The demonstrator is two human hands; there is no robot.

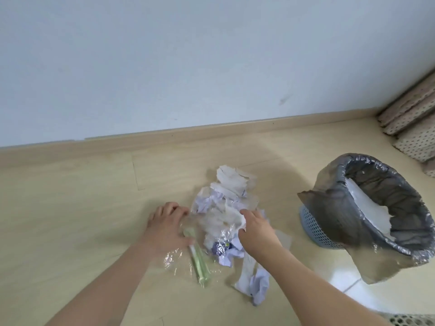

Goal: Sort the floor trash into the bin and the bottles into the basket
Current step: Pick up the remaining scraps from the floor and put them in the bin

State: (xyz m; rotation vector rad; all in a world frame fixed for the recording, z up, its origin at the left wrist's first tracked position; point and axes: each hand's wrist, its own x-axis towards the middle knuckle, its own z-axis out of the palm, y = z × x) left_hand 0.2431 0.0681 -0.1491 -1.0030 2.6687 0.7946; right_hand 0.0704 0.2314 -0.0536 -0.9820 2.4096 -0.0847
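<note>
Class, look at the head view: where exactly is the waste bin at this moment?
The bin stands on the floor at the right of the head view, lined with a grey bag, just right of the trash pile and the right hand.

Both hands, left hand and right hand, reach into floor trash beside bin.

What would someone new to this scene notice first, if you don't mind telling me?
Most likely the heap of crumpled paper and clear plastic wrap on the wooden floor, with the left hand and right hand reaching into it from either side. Next, the blue mesh bin with its grey liner stands to the right, white paper already inside.
</note>
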